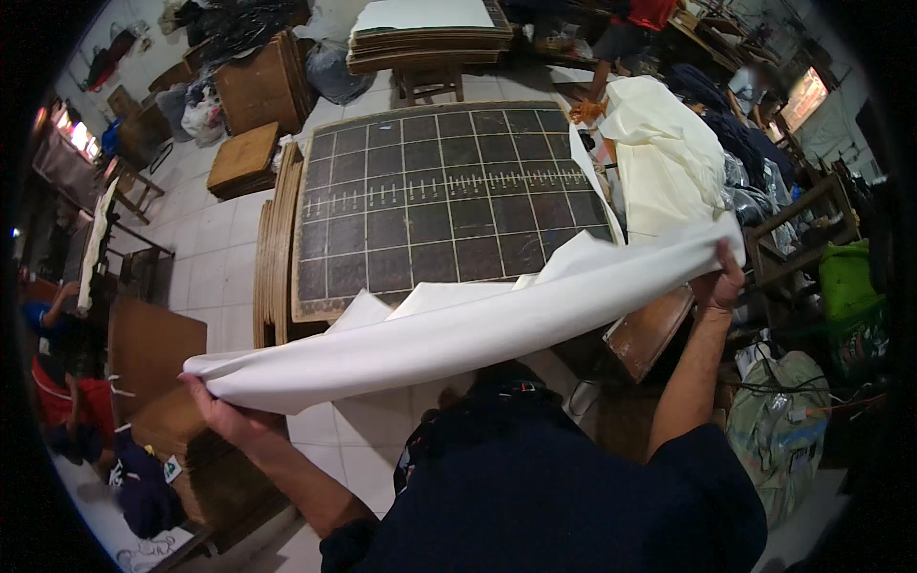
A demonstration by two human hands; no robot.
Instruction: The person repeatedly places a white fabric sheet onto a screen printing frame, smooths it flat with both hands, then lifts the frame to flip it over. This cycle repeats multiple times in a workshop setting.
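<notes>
White cloth (pixel 458 336) stretches between the two hands above the near edge of the gridded dark desk (pixel 435 224): the left hand (pixel 224 413) grips one end, the right hand (pixel 723 284) the other. So far it is lifted and gathered into a long band with pointed folds; it looks not yet spread flat, and grid lines show across most of the desk. Whether the heaped cream fabric (pixel 661 158) joins it, I cannot tell.

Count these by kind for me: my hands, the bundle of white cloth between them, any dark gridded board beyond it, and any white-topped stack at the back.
Left hand and right hand: 2
Bundle of white cloth: 1
Dark gridded board: 1
White-topped stack: 1
Total: 5
</notes>
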